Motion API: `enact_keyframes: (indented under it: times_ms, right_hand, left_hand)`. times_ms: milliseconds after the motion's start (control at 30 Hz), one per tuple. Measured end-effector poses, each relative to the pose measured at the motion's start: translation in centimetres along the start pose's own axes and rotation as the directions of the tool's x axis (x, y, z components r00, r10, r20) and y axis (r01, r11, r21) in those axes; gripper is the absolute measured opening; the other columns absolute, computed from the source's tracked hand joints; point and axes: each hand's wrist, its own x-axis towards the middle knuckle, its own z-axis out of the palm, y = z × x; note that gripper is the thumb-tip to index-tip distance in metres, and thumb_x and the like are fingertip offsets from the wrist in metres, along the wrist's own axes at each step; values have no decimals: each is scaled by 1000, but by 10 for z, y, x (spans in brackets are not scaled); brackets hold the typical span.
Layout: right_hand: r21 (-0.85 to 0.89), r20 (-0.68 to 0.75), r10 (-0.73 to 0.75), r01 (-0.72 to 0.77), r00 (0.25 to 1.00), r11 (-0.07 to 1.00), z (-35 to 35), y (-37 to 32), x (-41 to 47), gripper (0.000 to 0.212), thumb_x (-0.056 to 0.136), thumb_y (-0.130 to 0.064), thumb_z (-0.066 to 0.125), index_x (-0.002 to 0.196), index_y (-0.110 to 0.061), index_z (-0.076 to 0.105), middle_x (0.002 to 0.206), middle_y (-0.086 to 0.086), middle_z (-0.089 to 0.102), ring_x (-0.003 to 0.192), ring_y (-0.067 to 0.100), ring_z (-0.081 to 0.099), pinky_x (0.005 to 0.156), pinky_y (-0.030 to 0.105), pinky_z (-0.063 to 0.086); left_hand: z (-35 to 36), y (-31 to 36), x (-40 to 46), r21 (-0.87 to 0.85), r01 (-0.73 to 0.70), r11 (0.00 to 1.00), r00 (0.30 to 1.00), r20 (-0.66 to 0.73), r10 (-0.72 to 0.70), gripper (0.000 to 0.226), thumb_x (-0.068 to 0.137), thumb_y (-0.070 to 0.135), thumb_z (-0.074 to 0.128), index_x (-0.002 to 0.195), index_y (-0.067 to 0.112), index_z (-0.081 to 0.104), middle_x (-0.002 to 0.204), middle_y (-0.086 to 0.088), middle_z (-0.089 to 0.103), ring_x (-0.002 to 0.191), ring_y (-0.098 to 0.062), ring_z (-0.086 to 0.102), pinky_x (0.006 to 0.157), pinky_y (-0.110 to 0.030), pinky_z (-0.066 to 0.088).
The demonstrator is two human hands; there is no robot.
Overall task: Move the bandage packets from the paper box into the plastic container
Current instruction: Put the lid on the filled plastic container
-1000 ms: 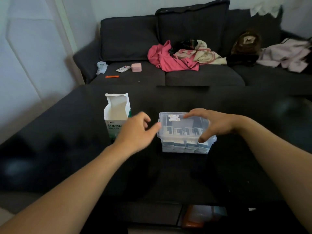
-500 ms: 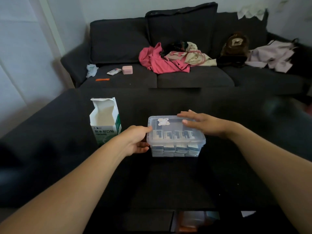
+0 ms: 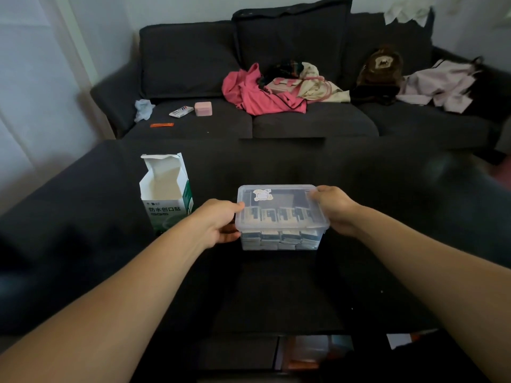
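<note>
The plastic container [image 3: 282, 217] stands on the dark table [image 3: 276, 294], its long axis left to right, with the bandage packets [image 3: 279, 239] stacked inside under the lid. The left hand [image 3: 218, 225] clasps its left end and the right hand [image 3: 336, 208] its right end, equally near. The paper box [image 3: 166, 192] stands open just left, probably empty.

Your left hand [image 3: 217, 223]: bare, forearm reaching in from the lower left, palm turned inward, thumb laid along the top edge and fingers curled against the left end wall of the clear lidded plastic container [image 3: 279, 217]. Your right hand [image 3: 336, 208]: bare, forearm reaching in from the lower right, back of the hand facing up, thumb on the lid's right far corner, fingers wrapped down over the right end. Both arms extended, wrists roughly level.
</note>
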Motion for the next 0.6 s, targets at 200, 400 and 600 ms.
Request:
enact_keyframes:
  times_ms: [200,400,600]
  right_hand:
    - [-309,-212,34,-100,977,946,-2,-10,-8,33,95,-43,63,91,-11,60,83,11,71,70,22,72,53,33,58]
    - [-755,-250,-394,77,885,651,9,-12,-16,21,96,-23,64,79,-14,56,73,4,63,61,15,62,54,29,52]
    - [-935,-96,-493,92,865,343,21,-17,-30,10,91,-6,63,92,-12,56,70,2,51,62,14,54,62,30,50]
  left_hand:
    - [6,-1,-2,515,-203,833,922,-185,339,31,97,32,62,84,6,69,75,-6,71,49,-15,64,38,-19,40]
    - [9,-4,-3,730,-245,638,828,-185,530,41,97,30,60,64,8,58,59,-3,56,54,-17,57,45,-25,35]
    - [18,-3,-9,795,-236,559,768,-200,609,39,99,24,59,65,11,48,65,0,47,68,-23,57,44,-24,26]
